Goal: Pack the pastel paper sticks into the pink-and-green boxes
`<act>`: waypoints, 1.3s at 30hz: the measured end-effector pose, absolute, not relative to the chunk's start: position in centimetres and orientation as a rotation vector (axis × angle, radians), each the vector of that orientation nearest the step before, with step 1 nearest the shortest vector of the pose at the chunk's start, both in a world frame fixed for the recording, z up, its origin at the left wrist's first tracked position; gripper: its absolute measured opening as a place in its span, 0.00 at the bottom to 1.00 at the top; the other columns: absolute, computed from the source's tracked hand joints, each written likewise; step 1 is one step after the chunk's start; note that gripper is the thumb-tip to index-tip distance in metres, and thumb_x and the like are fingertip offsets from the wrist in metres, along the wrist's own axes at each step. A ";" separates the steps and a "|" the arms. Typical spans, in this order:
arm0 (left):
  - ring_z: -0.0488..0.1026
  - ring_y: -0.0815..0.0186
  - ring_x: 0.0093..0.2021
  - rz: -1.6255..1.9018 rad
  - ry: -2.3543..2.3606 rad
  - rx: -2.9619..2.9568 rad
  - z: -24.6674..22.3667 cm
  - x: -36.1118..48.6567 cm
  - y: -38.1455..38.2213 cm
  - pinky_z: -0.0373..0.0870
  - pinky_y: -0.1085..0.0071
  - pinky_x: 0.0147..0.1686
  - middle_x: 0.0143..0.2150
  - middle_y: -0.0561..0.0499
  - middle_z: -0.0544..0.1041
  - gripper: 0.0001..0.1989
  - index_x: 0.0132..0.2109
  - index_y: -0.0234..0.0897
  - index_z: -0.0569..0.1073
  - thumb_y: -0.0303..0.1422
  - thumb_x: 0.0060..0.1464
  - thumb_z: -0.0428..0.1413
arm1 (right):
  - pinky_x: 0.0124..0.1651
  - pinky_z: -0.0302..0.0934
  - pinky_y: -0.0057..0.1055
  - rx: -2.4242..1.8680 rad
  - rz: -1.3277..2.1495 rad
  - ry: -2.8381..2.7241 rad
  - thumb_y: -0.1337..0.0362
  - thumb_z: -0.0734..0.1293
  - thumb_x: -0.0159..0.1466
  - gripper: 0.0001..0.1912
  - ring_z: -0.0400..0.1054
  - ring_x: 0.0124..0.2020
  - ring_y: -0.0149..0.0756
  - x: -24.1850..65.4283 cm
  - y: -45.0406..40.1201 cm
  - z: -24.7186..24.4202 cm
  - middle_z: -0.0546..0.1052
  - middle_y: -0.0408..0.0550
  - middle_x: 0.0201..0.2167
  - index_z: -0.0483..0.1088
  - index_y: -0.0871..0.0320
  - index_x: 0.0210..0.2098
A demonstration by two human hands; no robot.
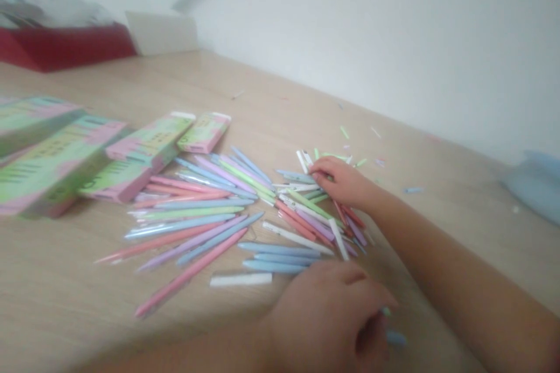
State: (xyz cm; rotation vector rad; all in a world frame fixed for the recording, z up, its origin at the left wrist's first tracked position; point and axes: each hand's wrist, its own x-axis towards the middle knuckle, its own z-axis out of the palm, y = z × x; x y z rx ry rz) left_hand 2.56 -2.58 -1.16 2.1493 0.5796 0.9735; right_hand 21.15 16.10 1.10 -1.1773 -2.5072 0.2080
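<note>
A pile of pastel pen pieces (306, 224) in white, green, blue, red and purple lies on the wooden table. My right hand (336, 178) reaches in from the right, its fingers pinched together at the pile's far edge; what lies between them is hidden. Nearer to me, my left hand (328, 309) is curled closed, with blue and green pen tips (396, 337) poking out at its right side. Several blue pens (280, 257) and a white stick (240, 280) lie beside its knuckles. Longer pens (192, 233), some with clear shiny ends, fan out to the left.
Pastel green and pink boxes (56, 157) stand stacked at the left, smaller ones (205, 131) beside them. A red box (87, 46) and a white panel (161, 32) are at the back left. Small scraps (344, 132) lie near the wall; a blurred light-blue object (534, 186) is at right.
</note>
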 end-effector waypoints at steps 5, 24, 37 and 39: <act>0.80 0.61 0.41 0.947 0.554 2.162 -1.2 2.6 -2.4 0.75 0.68 0.44 0.42 0.51 0.82 0.14 0.50 0.39 0.80 0.31 0.58 0.58 | 0.68 0.61 0.53 -1.179 0.216 -2.546 0.62 0.63 0.72 0.15 0.70 0.62 0.50 20.6 15.6 1.1 0.78 0.58 0.57 0.78 0.57 0.53; 0.80 0.60 0.44 0.887 0.543 2.153 -1.0 2.4 -2.6 0.76 0.66 0.46 0.45 0.50 0.82 0.13 0.50 0.39 0.80 0.31 0.60 0.57 | 0.71 0.59 0.60 -1.282 0.133 -2.502 0.61 0.63 0.73 0.18 0.67 0.67 0.53 24.1 8.7 0.4 0.76 0.53 0.62 0.75 0.49 0.60; 0.79 0.62 0.46 0.874 0.505 2.157 -0.3 1.8 -2.6 0.73 0.67 0.49 0.49 0.52 0.81 0.16 0.55 0.42 0.78 0.29 0.62 0.56 | 0.72 0.58 0.58 -1.285 0.187 -2.526 0.56 0.66 0.73 0.21 0.63 0.70 0.53 24.3 9.1 0.5 0.71 0.57 0.67 0.72 0.53 0.62; 0.78 0.62 0.47 0.857 0.491 2.186 -0.2 1.7 -2.7 0.73 0.66 0.50 0.49 0.52 0.81 0.16 0.55 0.43 0.78 0.29 0.62 0.56 | 0.72 0.58 0.60 -1.276 0.175 -2.503 0.57 0.65 0.73 0.19 0.64 0.70 0.53 24.7 8.8 0.7 0.72 0.57 0.67 0.72 0.53 0.62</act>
